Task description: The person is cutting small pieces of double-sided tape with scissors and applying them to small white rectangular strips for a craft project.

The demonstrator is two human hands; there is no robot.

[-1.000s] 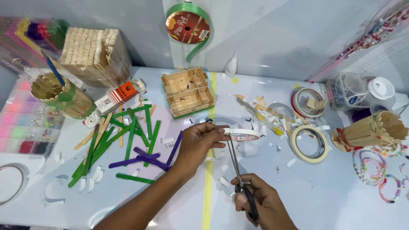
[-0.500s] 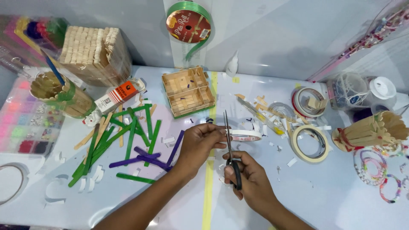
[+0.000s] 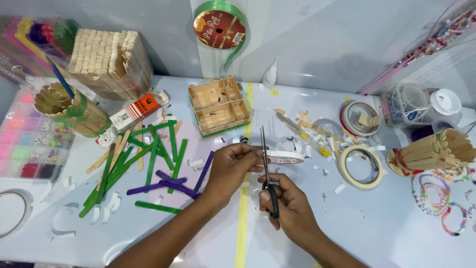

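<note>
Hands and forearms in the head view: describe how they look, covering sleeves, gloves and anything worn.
Both are bare. The left hand and the right hand wear no gloves, and no rings, watch or bracelet show. Both forearms are uncovered as far as the lower edge of the picture, with no sleeve or cuff in view. Nails look short and unpainted, though they are small in the picture.

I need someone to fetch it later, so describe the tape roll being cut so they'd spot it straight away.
On the pale blue table, find the yellow tape line down the middle. Just right of it, the left hand holds a white double-sided tape roll against scissors. It is slimmer and whiter than the beige masking tape roll nearby.
</note>
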